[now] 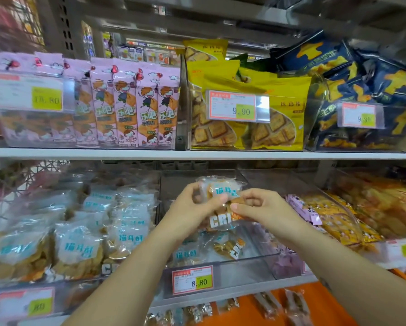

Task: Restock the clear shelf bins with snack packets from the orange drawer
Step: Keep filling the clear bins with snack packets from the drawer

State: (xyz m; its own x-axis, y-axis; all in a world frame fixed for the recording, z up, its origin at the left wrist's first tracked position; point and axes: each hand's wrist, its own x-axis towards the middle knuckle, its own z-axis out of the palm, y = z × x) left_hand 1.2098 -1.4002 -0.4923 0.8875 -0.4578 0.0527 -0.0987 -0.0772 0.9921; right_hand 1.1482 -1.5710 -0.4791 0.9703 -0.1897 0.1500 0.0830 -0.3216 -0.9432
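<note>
Two shelf tiers (197,153) in view, upper with three bins, lower with at least three. On lower tier, middle clear bin (251,260) nearly bare, two packets lying inside; left bin (44,282) packed full. Below, orange drawer (256,311) at frame bottom, roughly four loose packets, blurred. One snack packet (222,190) in air over middle bin, pinched at left edge by left hand (192,208) and at lower right by right hand (265,208), both clenched on film. Likely light, soft, crinkly, slippery; brittle contents, so best taken by sealed edges, no squeezing mid-pack.
</note>
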